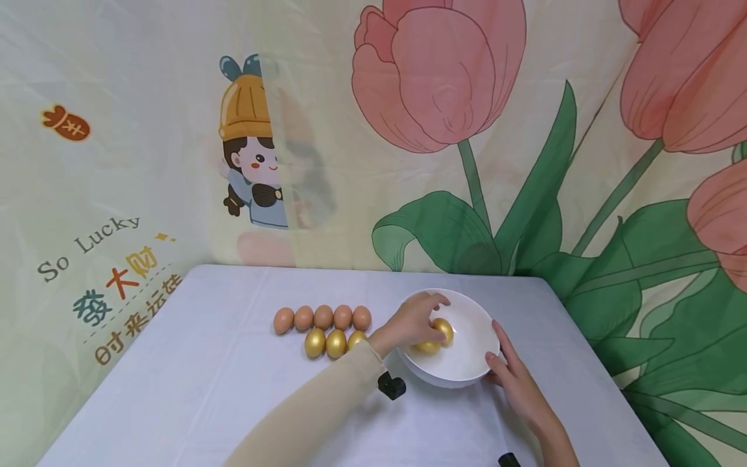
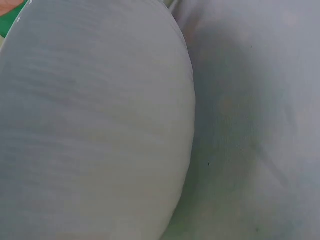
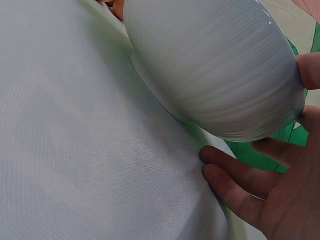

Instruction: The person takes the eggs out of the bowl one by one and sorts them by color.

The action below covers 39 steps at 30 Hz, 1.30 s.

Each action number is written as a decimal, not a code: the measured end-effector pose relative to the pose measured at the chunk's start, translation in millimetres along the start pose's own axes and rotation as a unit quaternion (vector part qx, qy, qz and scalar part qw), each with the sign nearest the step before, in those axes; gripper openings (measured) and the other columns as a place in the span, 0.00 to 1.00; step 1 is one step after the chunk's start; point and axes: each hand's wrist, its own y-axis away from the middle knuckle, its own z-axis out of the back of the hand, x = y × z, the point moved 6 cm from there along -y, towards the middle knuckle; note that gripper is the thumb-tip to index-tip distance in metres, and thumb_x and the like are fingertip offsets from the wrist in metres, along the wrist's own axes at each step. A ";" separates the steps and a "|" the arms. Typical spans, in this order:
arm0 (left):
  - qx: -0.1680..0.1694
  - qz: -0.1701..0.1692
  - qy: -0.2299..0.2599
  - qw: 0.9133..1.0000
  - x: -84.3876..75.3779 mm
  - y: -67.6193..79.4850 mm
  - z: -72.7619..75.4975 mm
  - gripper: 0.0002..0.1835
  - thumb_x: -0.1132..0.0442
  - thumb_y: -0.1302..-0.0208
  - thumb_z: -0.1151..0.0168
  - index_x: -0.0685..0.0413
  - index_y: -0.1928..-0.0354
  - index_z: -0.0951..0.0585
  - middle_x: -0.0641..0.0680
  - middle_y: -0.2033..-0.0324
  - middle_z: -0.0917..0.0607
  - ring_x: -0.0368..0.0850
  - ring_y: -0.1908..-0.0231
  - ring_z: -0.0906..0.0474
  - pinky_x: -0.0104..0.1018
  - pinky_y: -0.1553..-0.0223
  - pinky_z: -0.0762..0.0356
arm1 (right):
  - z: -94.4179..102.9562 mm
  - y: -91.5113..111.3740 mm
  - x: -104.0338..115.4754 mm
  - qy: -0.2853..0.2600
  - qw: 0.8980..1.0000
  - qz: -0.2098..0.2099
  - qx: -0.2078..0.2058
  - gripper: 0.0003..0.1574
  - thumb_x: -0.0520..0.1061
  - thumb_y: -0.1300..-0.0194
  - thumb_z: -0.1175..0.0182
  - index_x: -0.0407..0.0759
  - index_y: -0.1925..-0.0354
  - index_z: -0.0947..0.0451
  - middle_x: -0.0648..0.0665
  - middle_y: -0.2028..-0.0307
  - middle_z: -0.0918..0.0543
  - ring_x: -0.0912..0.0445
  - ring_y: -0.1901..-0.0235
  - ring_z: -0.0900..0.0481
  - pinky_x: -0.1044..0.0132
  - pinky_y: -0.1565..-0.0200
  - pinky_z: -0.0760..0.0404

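Observation:
A white bowl point(image 1: 467, 363) stands on the table's right half; its smooth outer side fills much of both wrist views. Inside it lie a golden egg point(image 1: 445, 329) and another golden egg point(image 1: 428, 348). My left hand point(image 1: 417, 319) reaches in over the left rim, thumb and fingers curved about the upper egg; some fingertips are hidden. The left wrist view does not include this hand. Around the bowl's right side my right hand point(image 1: 513, 376) holds the wall. The right wrist view has the right hand's lower fingers point(image 3: 240, 175) by the cloth below the bowl.
Left of the bowl is a row of several brown eggs point(image 1: 323, 317). In front of them lie golden eggs point(image 1: 336, 344), partly covered by the left forearm. A white cloth point(image 1: 192, 363) covers the table. Behind hangs a printed backdrop point(image 1: 327, 39) with tulips.

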 end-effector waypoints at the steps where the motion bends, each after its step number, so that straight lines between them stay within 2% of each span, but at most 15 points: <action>1: 0.001 -0.003 -0.007 1.000 -0.7 -1.4 -2.0 0.35 0.56 0.39 0.20 0.44 0.31 0.22 0.51 0.42 0.16 0.37 0.55 0.23 0.34 0.44 0.26 | 0.1 0.1 -0.3 -0.002 1.000 0.000 0.001 0.45 0.59 0.14 0.54 0.64 0.13 0.67 0.39 0.14 0.61 0.33 0.27 0.31 0.44 0.37 0.17; 4: 0.006 -0.003 -0.007 1.000 -3.5 -4.2 -6.9 0.35 0.56 0.41 0.19 0.45 0.32 0.21 0.51 0.44 0.16 0.36 0.55 0.22 0.31 0.46 0.26 | -0.1 -0.3 -1.4 -0.004 1.000 -0.001 0.004 0.46 0.59 0.14 0.54 0.62 0.13 0.68 0.38 0.14 0.62 0.33 0.26 0.33 0.43 0.37 0.18; 8: 0.026 0.020 0.015 0.999 -6.8 -3.8 -13.0 0.33 0.57 0.40 0.18 0.43 0.34 0.21 0.50 0.44 0.17 0.37 0.54 0.23 0.27 0.51 0.23 | -0.3 -0.3 -2.1 -0.008 1.000 -0.001 0.007 0.46 0.59 0.14 0.54 0.62 0.13 0.68 0.39 0.14 0.63 0.33 0.25 0.34 0.44 0.37 0.18; 13: 0.044 0.046 0.020 0.998 -9.8 -3.6 -19.1 0.30 0.56 0.40 0.18 0.39 0.36 0.19 0.45 0.46 0.17 0.37 0.49 0.25 0.28 0.47 0.23 | 1.2 -0.2 -2.9 -0.006 1.000 -0.002 0.007 0.46 0.60 0.14 0.55 0.64 0.13 0.68 0.39 0.14 0.62 0.33 0.25 0.33 0.44 0.36 0.18; 22: 0.060 0.010 0.003 0.998 -14.9 -8.4 -36.0 0.26 0.57 0.40 0.18 0.41 0.40 0.17 0.43 0.51 0.16 0.35 0.51 0.24 0.29 0.41 0.27 | 0.8 0.8 -2.4 -0.009 1.000 0.008 0.004 0.45 0.59 0.14 0.54 0.63 0.13 0.66 0.39 0.14 0.62 0.34 0.26 0.32 0.49 0.39 0.16; 28: 0.054 -0.010 -0.005 0.998 -18.6 -7.9 -36.2 0.25 0.59 0.41 0.19 0.43 0.42 0.16 0.43 0.52 0.14 0.36 0.51 0.23 0.28 0.40 0.28 | 1.0 0.4 0.2 -0.007 1.000 0.015 0.005 0.45 0.59 0.13 0.54 0.63 0.13 0.66 0.38 0.14 0.61 0.33 0.26 0.32 0.50 0.40 0.15; 33: 0.056 -0.004 0.012 0.998 -19.5 -7.5 -34.6 0.24 0.59 0.41 0.18 0.44 0.43 0.15 0.42 0.53 0.13 0.35 0.52 0.23 0.28 0.42 0.27 | 1.8 1.4 2.0 -0.007 1.000 0.020 0.002 0.44 0.58 0.13 0.54 0.63 0.13 0.65 0.38 0.14 0.60 0.33 0.27 0.30 0.53 0.41 0.14; 39: 0.052 0.000 0.017 0.999 -18.4 -7.4 -34.8 0.24 0.58 0.42 0.18 0.42 0.45 0.15 0.40 0.55 0.14 0.34 0.54 0.24 0.28 0.44 0.27 | 0.6 0.5 0.3 -0.007 1.000 0.013 0.006 0.45 0.59 0.14 0.54 0.63 0.13 0.66 0.37 0.14 0.61 0.33 0.26 0.32 0.46 0.39 0.16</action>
